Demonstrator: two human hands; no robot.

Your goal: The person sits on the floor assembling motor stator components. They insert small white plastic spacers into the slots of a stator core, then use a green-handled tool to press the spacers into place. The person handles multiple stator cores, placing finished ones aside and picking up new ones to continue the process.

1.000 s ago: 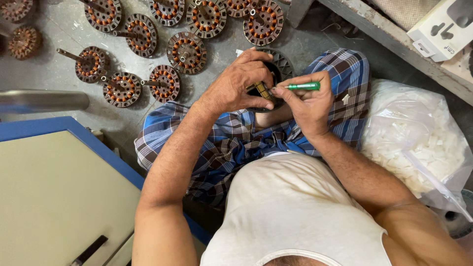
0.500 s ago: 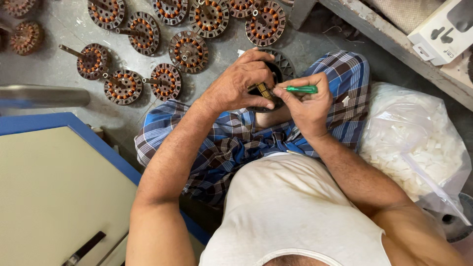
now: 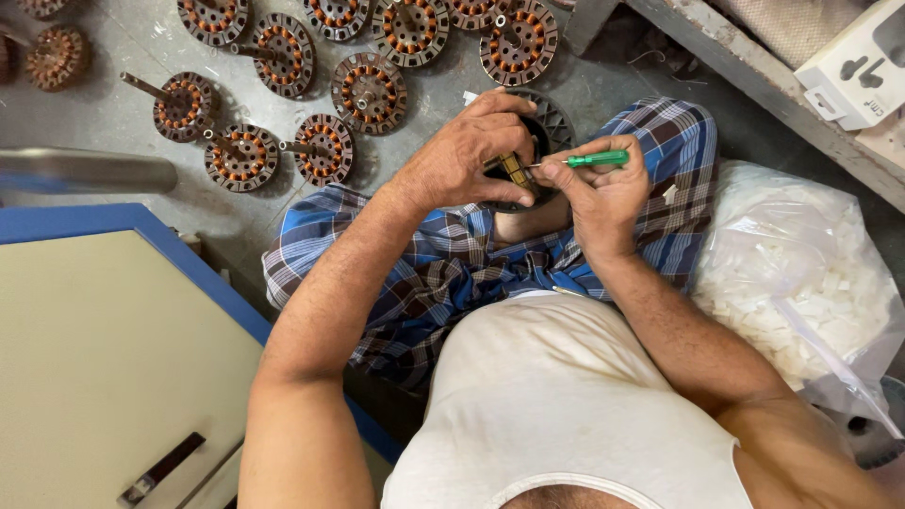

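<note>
Near the top middle of the frame, the left hand (image 3: pixel 467 155) is clamped around a round dark motor part (image 3: pixel 547 127) resting on the person's knee. The right hand (image 3: pixel 599 193) pinches a small green screwdriver (image 3: pixel 594 158), its tip at the part's middle. The part looks heavy and stiff (metal, with thin copper wire that could scratch), so the outer rim seems the safest place to hold. More wound motor cores (image 3: pixel 368 92) lie on the floor (image 3: pixel 113 123) at the upper left.
</note>
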